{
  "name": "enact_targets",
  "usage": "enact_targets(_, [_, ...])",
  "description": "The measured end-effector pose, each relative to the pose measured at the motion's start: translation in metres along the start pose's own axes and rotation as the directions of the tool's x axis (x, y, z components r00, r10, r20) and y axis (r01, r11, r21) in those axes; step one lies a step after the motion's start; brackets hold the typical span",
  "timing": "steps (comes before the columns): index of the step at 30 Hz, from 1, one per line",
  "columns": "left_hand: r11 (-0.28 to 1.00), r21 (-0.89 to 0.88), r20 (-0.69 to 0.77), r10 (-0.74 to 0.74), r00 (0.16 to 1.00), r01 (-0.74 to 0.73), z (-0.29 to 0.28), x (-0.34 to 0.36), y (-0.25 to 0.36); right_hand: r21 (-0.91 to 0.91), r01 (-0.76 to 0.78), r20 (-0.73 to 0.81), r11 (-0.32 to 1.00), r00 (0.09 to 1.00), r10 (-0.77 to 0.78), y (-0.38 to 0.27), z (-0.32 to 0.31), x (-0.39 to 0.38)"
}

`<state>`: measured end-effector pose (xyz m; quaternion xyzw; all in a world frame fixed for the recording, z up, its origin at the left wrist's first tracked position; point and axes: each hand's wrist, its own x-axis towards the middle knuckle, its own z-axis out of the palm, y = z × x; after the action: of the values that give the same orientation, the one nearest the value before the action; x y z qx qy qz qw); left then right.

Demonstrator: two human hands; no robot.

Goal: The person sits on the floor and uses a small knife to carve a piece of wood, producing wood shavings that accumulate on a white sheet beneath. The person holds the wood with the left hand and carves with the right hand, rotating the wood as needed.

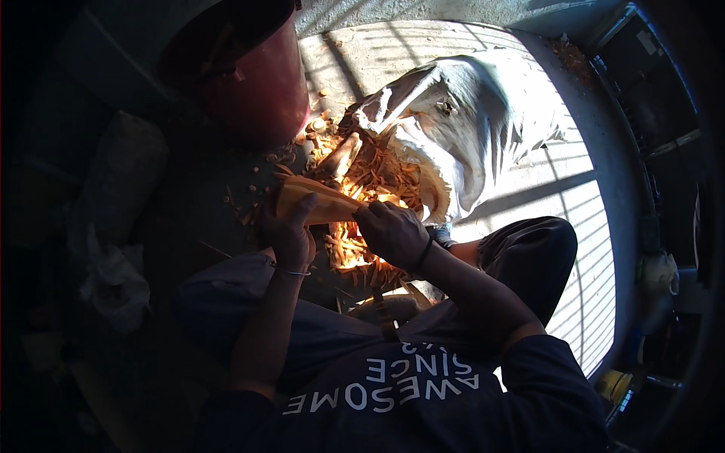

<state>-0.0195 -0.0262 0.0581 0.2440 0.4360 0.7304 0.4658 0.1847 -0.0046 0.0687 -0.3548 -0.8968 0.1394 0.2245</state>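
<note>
Dark T-shirt (pixel 340 430) with white lettering sits right up close, then crossed legs in dark trousers (pixel 529 249) boxing in the work on the near side. Left hand (pixel 291 235) has its thumb pressed over the wide left part of a tan, cone-shaped piece (pixel 325 205), fingers mostly lost in shadow. Right hand (pixel 393 230) has its fingers bunched round the narrow right end, so it's gripped from both sides; can't tell exactly how the tips meet. That piece is up over the near-left side of a heap of orange-brown strips (pixel 389 174). Far side's pretty tight tbh: red bucket (pixel 260 98) to the far left, white sack (pixel 491 113) to the far right, its ragged mouth edge right at the strips. Most elbow room is on the right, where sunlit floor (pixel 581 279) runs past the knee
</note>
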Motion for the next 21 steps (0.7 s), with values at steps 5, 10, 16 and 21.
enact_targets(5, [1.0, 0.017, -0.011, 0.01, 1.0, -0.01, 0.0, -0.001, 0.001, -0.005, 0.01, 0.018, 1.0, 1.0, -0.01, -0.001, 0.002, -0.001])
enact_targets(10, [1.0, -0.026, -0.01, -0.011, 1.0, 0.011, 0.004, -0.004, 0.004, 0.012, 0.031, -0.037, 0.999, 0.999, -0.03, -0.002, 0.005, -0.003])
enact_targets(16, [0.999, -0.036, -0.019, 0.009, 1.0, -0.01, 0.002, -0.003, 0.004, 0.05, 0.032, -0.051, 0.998, 0.998, -0.029, -0.005, -0.001, 0.0])
enact_targets(21, [1.0, -0.029, -0.004, 0.009, 1.0, -0.009, 0.009, -0.007, 0.005, 0.052, 0.025, -0.011, 0.998, 1.0, -0.024, -0.004, 0.001, 0.001])
